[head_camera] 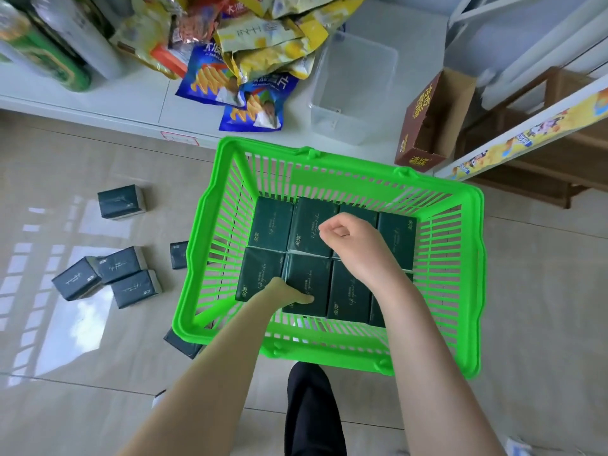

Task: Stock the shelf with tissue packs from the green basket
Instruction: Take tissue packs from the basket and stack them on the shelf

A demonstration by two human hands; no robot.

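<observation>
A green basket stands on the tiled floor, its bottom lined with several dark green tissue packs. My left hand reaches down inside it, fingers pushed into the gap beside one near-row tissue pack and thumb lying on top of it. My right hand hovers over the far row with fingers curled and nothing in it. The white shelf runs along the top of the view.
Several loose tissue packs lie on the floor left of the basket. On the shelf are snack bags, a clear plastic bin and a brown carton. A second shelf edge juts in at right.
</observation>
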